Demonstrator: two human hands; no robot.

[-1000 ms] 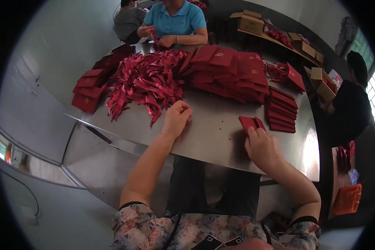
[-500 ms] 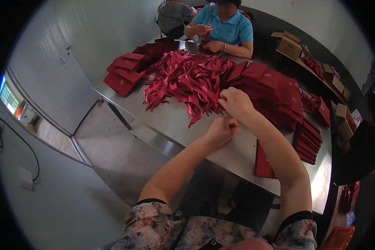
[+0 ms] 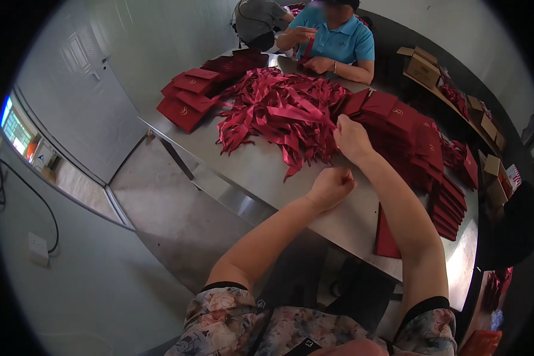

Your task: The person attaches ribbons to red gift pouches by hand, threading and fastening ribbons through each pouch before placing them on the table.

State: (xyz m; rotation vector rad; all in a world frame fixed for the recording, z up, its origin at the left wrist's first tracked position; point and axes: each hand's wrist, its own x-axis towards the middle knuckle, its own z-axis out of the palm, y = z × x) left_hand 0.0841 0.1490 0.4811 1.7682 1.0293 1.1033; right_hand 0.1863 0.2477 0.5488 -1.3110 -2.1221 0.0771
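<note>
A heap of shiny dark-red ribbons [image 3: 273, 98] covers the middle of the metal table [image 3: 261, 184]. My right hand [image 3: 354, 139] is closed at the heap's right edge, its fingers pinching the end of a red ribbon [image 3: 305, 114] that stretches leftward over the pile. Nearer to me, my left hand [image 3: 333, 188] is curled closed just above the tabletop; whatever its fingers may hold is hidden. Beside my right forearm lies a flat red pouch [image 3: 388, 234], partly covered by the arm.
Red pouches with gold marks [image 3: 391, 113] are stacked along the right side, more pouches [image 3: 187, 107] at the left. Across the table a person in a blue shirt [image 3: 350, 41] handles a red ribbon. Cardboard boxes [image 3: 422, 66] stand on a side bench. A door [image 3: 80, 89] is at left.
My right hand now has a ribbon pulled taut across the top of the heap. The left hand stays closed in nearly the same place. The whole view has shifted slightly.
</note>
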